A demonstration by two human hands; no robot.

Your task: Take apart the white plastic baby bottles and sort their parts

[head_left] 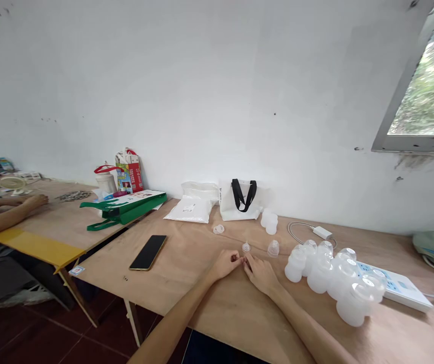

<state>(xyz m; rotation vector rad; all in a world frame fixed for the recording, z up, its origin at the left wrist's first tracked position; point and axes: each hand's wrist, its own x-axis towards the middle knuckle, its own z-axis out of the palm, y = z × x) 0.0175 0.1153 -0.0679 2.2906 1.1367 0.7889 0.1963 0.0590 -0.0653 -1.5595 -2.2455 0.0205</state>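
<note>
My left hand (pixel 225 264) rests on the plywood table (pixel 209 283) with its fingers curled together, and nothing shows in them. My right hand (pixel 260 273) lies beside it, its fingertips touching the left hand's fingers. Just beyond both hands stands a small translucent silicone nipple (pixel 246 247). A frosted plastic bottle cap (pixel 273 248) sits to its right. Further right, a cluster of frosted plastic bottles (pixel 332 278) lies close to my right hand. A translucent ring (pixel 219 229) lies further back, and a small stack of frosted cups (pixel 270 223) stands near the wall.
A black smartphone (pixel 147 252) lies left of my hands. A white power strip (pixel 393 285), a charger with cable (pixel 322 232), white bags (pixel 190 210) and a black-handled bag (pixel 240 199) sit around. A co-worker's arms (pixel 12 212) rest at the adjoining table, beyond a green bag (pixel 122 212).
</note>
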